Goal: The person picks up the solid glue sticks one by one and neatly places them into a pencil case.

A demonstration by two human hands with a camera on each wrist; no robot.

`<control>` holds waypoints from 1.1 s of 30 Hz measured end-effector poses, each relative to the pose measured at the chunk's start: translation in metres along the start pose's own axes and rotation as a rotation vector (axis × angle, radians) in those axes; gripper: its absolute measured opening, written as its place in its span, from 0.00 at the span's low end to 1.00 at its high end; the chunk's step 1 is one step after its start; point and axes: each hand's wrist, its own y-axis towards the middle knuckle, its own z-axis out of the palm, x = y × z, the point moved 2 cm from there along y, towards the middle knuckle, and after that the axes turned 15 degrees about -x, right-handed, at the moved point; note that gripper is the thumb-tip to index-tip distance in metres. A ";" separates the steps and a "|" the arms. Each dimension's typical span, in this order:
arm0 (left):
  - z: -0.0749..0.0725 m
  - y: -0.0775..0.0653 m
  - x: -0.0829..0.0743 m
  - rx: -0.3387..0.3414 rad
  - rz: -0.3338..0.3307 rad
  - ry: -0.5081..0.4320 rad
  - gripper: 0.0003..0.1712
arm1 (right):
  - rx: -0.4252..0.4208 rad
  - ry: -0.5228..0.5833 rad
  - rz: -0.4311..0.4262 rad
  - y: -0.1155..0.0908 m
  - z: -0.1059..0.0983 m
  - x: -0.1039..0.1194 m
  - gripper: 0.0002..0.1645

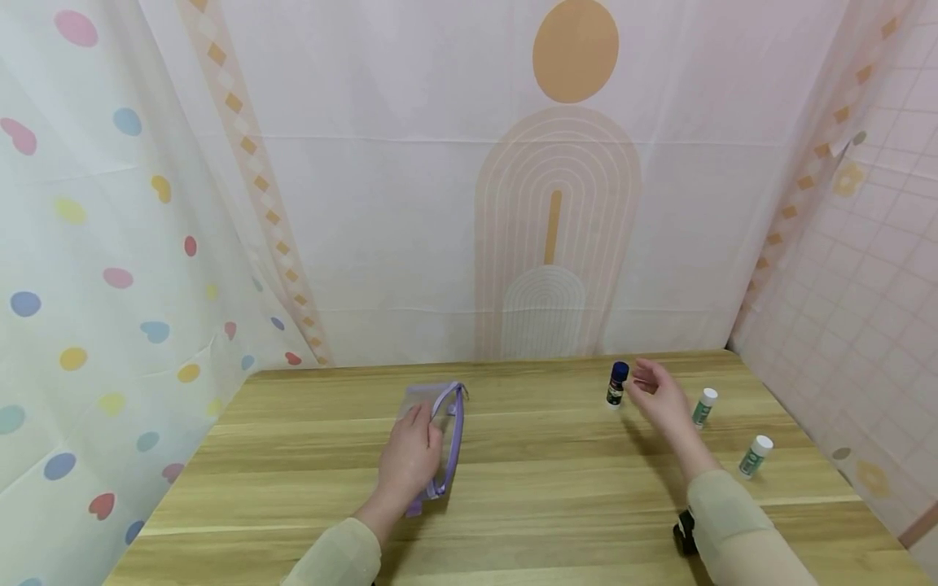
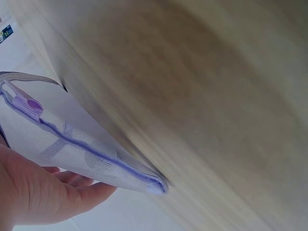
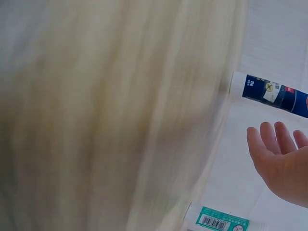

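My left hand [image 1: 412, 449] grips a translucent mesh zipper pouch [image 1: 453, 443] with purple edging, over the left-centre of the table. In the left wrist view, the thumb of that hand lies along the near side of the mesh pouch [image 2: 91, 154], and the other fingers are partly hidden behind it. My right hand [image 1: 659, 396] is just right of an upright navy glue stick [image 1: 617, 385], its fingers relaxed and apart from it. In the right wrist view the navy glue stick [image 3: 272, 92] has a white base, and the hand [image 3: 284, 161] holds nothing.
Two green-and-white glue sticks stand to the right of my right hand, one farther back [image 1: 705, 407] and one nearer [image 1: 756, 456]. The wooden table [image 1: 542, 488] reaches back to a patterned curtain [image 1: 396, 203]; more curtain hangs at both sides.
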 end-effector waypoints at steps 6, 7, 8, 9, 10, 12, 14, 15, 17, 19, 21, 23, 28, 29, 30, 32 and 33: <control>0.001 0.000 0.000 -0.005 0.002 -0.002 0.27 | 0.035 -0.011 -0.005 0.004 0.006 -0.004 0.34; 0.001 0.000 0.000 -0.005 0.002 -0.003 0.27 | 0.039 -0.010 -0.005 0.004 0.007 -0.004 0.33; 0.001 0.000 0.000 -0.005 0.003 -0.003 0.27 | 0.042 -0.008 -0.002 0.004 0.009 -0.004 0.33; 0.000 0.000 0.000 -0.005 0.003 -0.004 0.27 | 0.042 -0.009 -0.002 0.004 0.010 -0.003 0.33; 0.000 0.000 0.000 -0.006 0.003 -0.003 0.27 | 0.042 -0.009 0.001 0.004 0.011 -0.003 0.32; -0.001 0.000 -0.001 -0.006 0.001 -0.001 0.27 | 0.036 -0.014 0.001 0.004 0.013 -0.002 0.31; -0.001 0.000 -0.001 -0.003 -0.001 0.001 0.27 | 0.027 -0.019 -0.005 0.005 0.015 -0.002 0.29; -0.001 0.000 -0.001 -0.002 -0.003 0.002 0.27 | 0.026 -0.023 -0.007 0.005 0.016 -0.002 0.29; -0.001 0.000 -0.001 0.001 -0.005 0.002 0.27 | 0.026 -0.028 -0.003 0.006 0.017 -0.002 0.27; -0.001 0.000 -0.001 0.003 -0.006 0.000 0.27 | 0.027 -0.031 0.005 0.006 0.017 -0.002 0.26; -0.001 0.000 -0.001 0.001 -0.005 -0.002 0.27 | 0.029 -0.033 0.015 0.006 0.018 -0.002 0.26; -0.002 0.000 -0.001 0.000 -0.003 -0.004 0.27 | 0.027 -0.036 0.015 0.006 0.019 -0.002 0.25; -0.002 0.000 -0.001 -0.006 -0.002 -0.010 0.27 | 0.024 -0.033 0.022 0.006 0.020 -0.001 0.25; -0.002 0.000 -0.002 -0.010 0.001 -0.012 0.26 | 0.025 -0.030 0.024 0.005 0.020 -0.001 0.25; -0.003 0.000 -0.002 -0.009 -0.001 -0.013 0.26 | 0.026 -0.027 0.029 0.005 0.020 0.000 0.25; -0.003 0.000 -0.002 -0.007 -0.005 -0.014 0.27 | 0.029 -0.016 0.037 0.004 0.020 0.000 0.26; -0.003 0.000 -0.002 -0.008 -0.003 -0.015 0.27 | 0.031 -0.010 0.042 0.004 0.020 0.000 0.26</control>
